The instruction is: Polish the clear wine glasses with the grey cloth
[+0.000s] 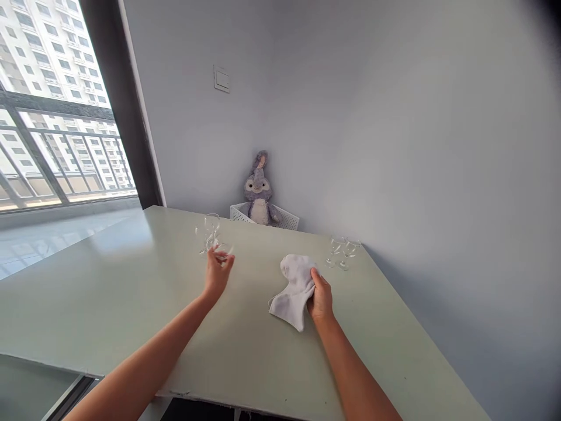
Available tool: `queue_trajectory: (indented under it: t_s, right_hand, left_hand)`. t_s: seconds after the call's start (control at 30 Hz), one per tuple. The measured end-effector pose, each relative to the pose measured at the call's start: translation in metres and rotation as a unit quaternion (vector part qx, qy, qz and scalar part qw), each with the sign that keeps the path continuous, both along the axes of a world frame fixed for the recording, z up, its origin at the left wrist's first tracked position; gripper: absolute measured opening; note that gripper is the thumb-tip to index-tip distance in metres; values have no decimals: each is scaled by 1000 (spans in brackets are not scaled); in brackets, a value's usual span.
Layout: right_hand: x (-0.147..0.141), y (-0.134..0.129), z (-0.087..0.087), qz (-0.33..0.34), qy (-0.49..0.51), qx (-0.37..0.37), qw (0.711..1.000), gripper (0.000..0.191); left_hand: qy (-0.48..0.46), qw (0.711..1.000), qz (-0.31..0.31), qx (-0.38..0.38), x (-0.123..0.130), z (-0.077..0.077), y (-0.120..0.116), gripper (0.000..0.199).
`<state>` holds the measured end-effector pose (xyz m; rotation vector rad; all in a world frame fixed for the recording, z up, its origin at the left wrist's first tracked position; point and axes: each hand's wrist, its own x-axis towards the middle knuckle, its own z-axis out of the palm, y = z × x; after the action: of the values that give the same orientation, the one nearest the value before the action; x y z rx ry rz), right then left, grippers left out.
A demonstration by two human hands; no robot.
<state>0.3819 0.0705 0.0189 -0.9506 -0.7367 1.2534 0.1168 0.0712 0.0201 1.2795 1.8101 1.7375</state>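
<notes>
My left hand (218, 270) is at the left group of small clear stemmed glasses. Its fingers are closed around one wine glass (225, 248), whose bowl shows just above the fingertips; the stem is hard to make out. Right behind it on the table stand other clear glasses (211, 222), overlapping in view. A white cloth (298, 286) hangs in loose folds from my right hand (321, 297), gripped between thumb and fingers over the table. Farther right stand two stemmed glasses, the nearer wine glass (349, 249) and another wine glass (335, 245) close beside it.
The pale green glossy table (245, 351) reaches the wall on the right. Behind its far edge a grey plush rabbit (259, 196) sits in a white perforated basket (287, 220). A window (56, 117) with a railing lies to the left.
</notes>
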Motion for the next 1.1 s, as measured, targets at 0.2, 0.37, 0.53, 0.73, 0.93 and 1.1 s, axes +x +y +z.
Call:
queue_trajectory:
  t_s: [0.2, 0.37, 0.53, 0.73, 0.93, 1.1]
  right_hand:
    - [-2, -9, 3, -74, -46, 7, 996, 30]
    - [-13, -22, 14, -13, -44, 57, 997, 32]
    - [-26, -42, 27, 188, -183, 142, 954, 40]
    - [-23, -45, 27, 120, -463, 253, 841, 20]
    - [-24, -43, 20, 152, -443, 200, 860, 15]
    - [-28, -45, 22, 223, -404, 162, 872, 20]
  left_hand:
    - [211, 961, -172, -44, 56, 2, -9, 66]
    - [316, 929, -194, -11, 75, -17, -11, 64]
    - [341, 919, -197, 7, 73, -24, -14, 55]
    - [360, 905, -225, 9, 68, -16, -18, 56]
    - [359, 904, -230, 25, 70, -17, -19, 55]
    - [383, 894, -232, 25, 66, -12, -19, 53]
